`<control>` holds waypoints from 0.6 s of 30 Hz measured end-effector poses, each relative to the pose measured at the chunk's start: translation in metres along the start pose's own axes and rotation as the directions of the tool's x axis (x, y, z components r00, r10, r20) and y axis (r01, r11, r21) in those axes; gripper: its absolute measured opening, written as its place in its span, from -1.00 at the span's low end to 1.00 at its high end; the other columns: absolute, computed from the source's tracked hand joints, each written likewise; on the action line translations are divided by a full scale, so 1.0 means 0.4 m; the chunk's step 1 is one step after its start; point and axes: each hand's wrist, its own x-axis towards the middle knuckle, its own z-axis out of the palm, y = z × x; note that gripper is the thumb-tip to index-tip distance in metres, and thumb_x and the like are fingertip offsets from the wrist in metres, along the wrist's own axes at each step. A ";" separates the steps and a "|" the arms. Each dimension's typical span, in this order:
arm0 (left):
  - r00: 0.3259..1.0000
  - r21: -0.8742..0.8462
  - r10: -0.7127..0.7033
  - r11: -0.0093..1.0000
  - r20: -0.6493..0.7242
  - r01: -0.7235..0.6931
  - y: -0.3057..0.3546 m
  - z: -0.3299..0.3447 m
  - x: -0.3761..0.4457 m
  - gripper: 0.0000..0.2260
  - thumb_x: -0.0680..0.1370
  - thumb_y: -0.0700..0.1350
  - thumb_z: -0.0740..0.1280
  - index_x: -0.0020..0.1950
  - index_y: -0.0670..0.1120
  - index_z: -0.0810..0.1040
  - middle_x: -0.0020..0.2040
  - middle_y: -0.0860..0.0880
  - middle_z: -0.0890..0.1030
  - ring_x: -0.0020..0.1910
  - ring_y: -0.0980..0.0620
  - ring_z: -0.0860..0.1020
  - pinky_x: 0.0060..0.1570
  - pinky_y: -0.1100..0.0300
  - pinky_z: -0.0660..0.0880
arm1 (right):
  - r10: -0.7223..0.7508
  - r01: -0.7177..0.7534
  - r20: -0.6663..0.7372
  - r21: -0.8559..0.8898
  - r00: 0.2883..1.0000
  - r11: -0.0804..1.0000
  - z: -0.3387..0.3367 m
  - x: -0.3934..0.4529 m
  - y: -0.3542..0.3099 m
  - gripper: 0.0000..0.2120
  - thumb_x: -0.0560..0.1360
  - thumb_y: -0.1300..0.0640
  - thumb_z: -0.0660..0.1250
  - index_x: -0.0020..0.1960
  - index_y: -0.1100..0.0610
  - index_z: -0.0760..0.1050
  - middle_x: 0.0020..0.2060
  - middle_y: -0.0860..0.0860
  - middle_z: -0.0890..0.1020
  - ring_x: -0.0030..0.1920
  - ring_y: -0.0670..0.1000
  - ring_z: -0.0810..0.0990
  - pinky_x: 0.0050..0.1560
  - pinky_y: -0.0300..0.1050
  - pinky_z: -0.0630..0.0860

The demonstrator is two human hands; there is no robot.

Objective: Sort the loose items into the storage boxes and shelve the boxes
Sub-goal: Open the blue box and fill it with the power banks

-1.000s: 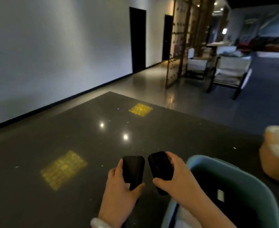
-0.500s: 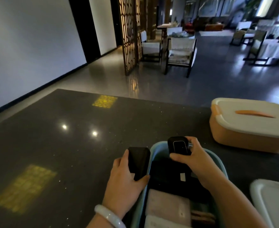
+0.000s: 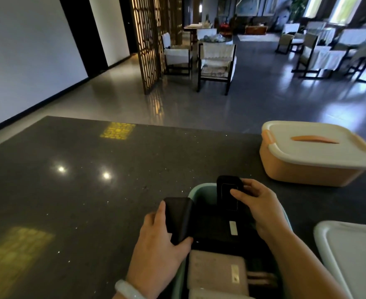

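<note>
Two black cases held over the open teal box [image 3: 194, 188] on the dark worktop [image 3: 74, 190]: left hand [image 3: 158, 244] fingers wrapped round one case [image 3: 179, 219] at the rim, right hand [image 3: 262, 206] pinching the upright one [image 3: 228, 190]. Lidded orange box [image 3: 311, 167] well apart, right.

The bench [image 3: 74, 190] is dark grey, almost black, flecked with tiny pale specks, and it carries two white light spots and two yellow lattice-patterned reflections. On it the open storage box [image 3: 196, 188] is pale teal; inside lie a black pouch [image 3: 218, 231] with a small white label and a dusty pink one [image 3: 216, 270] nearer the person. The left hand [image 3: 156, 244] grips a plain black case [image 3: 179, 219], the right hand [image 3: 262, 206] a black case [image 3: 228, 193] with a thin grey rectangle outline. Right of the teal box, the closed box [image 3: 302, 171] is orange with a cream lid and orange handle. The bracelet [image 3: 128, 291] is milky white
</note>
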 end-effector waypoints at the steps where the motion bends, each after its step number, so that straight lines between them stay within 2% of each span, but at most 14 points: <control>1: 1.000 0.006 0.001 1.000 0.006 -0.002 0.002 -0.001 -0.001 -0.10 0.44 0.19 0.42 0.57 0.13 -0.12 0.41 0.10 0.19 0.08 0.26 0.39 0.27 0.29 0.34 | 0.001 -0.001 -0.007 -0.011 1.000 1.000 0.000 0.002 0.004 -0.69 0.40 0.13 0.47 0.03 -0.21 0.56 -0.11 -0.22 0.68 -0.10 -0.14 0.68 -0.10 -0.11 0.59; 3: 1.000 0.018 0.003 1.000 0.012 -0.003 0.006 -0.004 -0.001 -0.10 0.45 0.19 0.41 0.57 0.12 -0.13 0.43 0.10 0.18 -0.04 0.32 0.33 0.22 0.33 0.31 | 0.014 -0.014 -0.003 -0.025 1.000 1.000 0.005 0.006 0.011 -0.70 0.38 0.18 0.48 -0.01 -0.18 0.57 -0.13 -0.20 0.69 -0.12 -0.14 0.68 -0.10 -0.12 0.59; 8: 1.000 0.014 0.007 1.000 0.029 -0.008 0.009 -0.008 -0.002 -0.10 0.45 0.18 0.41 0.56 0.13 -0.15 0.44 0.09 0.17 0.05 0.27 0.36 0.27 0.26 0.38 | 0.044 -0.027 0.099 -0.163 0.994 0.986 0.040 0.012 0.015 -0.68 0.41 0.22 0.46 -0.06 -0.19 0.51 -0.22 -0.19 0.69 -0.17 -0.22 0.66 -0.27 -0.36 0.48; 9: 1.000 0.009 0.007 1.000 0.024 -0.007 0.009 -0.008 -0.003 -0.10 0.45 0.18 0.42 0.56 0.13 -0.14 0.44 0.09 0.17 0.05 0.26 0.38 0.26 0.26 0.39 | 0.054 -0.032 0.109 -0.191 0.993 0.981 0.049 0.013 0.017 -0.68 0.41 0.22 0.46 -0.06 -0.19 0.50 -0.22 -0.18 0.68 -0.15 -0.21 0.64 -0.27 -0.36 0.47; 12: 1.000 -0.003 0.014 1.000 0.005 -0.014 0.002 -0.003 -0.005 -0.09 0.44 0.17 0.42 0.57 0.13 -0.14 0.43 0.09 0.18 0.14 0.20 0.44 0.25 0.25 0.41 | 0.078 -0.040 0.144 -0.247 0.987 0.968 0.067 0.020 0.032 -0.72 0.43 0.20 0.45 0.03 -0.12 0.57 -0.12 -0.18 0.67 -0.03 -0.18 0.61 -0.09 -0.30 0.47; 16: 1.000 -0.006 0.023 1.000 -0.001 -0.023 -0.005 0.002 -0.002 -0.09 0.44 0.18 0.42 0.57 0.12 -0.15 0.43 0.09 0.17 0.21 0.18 0.41 0.25 0.27 0.38 | 0.105 -0.086 0.075 -0.221 0.992 0.971 0.059 0.026 0.053 -0.76 0.40 0.16 0.49 -0.06 -0.17 0.60 -0.08 -0.18 0.65 -0.03 -0.18 0.58 -0.10 -0.27 0.44; 18: 1.000 -0.004 0.018 1.000 0.009 -0.018 -0.006 0.002 0.000 -0.08 0.44 0.19 0.41 0.56 0.12 -0.16 0.43 0.09 0.16 0.27 0.14 0.38 0.29 0.24 0.38 | 0.138 -0.119 0.073 -0.229 0.988 0.966 0.056 0.032 0.059 -0.79 0.40 0.14 0.49 -0.07 -0.16 0.61 -0.07 -0.16 0.66 -0.01 -0.14 0.58 0.02 -0.17 0.49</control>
